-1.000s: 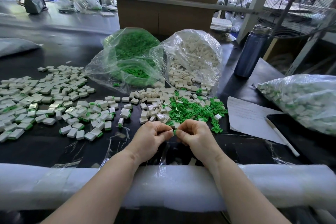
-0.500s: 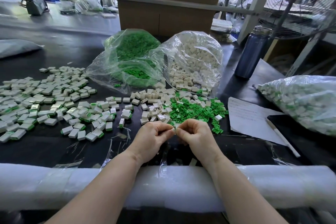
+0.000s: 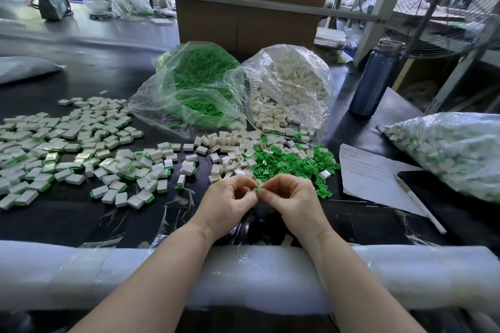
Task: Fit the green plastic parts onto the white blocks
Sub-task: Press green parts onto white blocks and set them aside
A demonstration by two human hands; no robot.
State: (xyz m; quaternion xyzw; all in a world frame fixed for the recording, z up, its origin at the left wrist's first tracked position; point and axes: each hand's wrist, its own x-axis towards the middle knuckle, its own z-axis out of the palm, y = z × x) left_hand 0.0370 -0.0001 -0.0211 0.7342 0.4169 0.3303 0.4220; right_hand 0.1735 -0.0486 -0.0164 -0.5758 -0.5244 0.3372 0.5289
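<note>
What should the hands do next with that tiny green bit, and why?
Probably press the green part home. The left hand and right hand meet fingertip to fingertip, pinching it between them, and only a sliver of green shows. Whether a white block sits inside the grip is hidden. Then likely drop it onto the finished pile at the left.

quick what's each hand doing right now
Left hand: fingers curled, pinching the green plastic part.
Right hand: fingers curled, pinching the same part; any white block is hidden.
</note>
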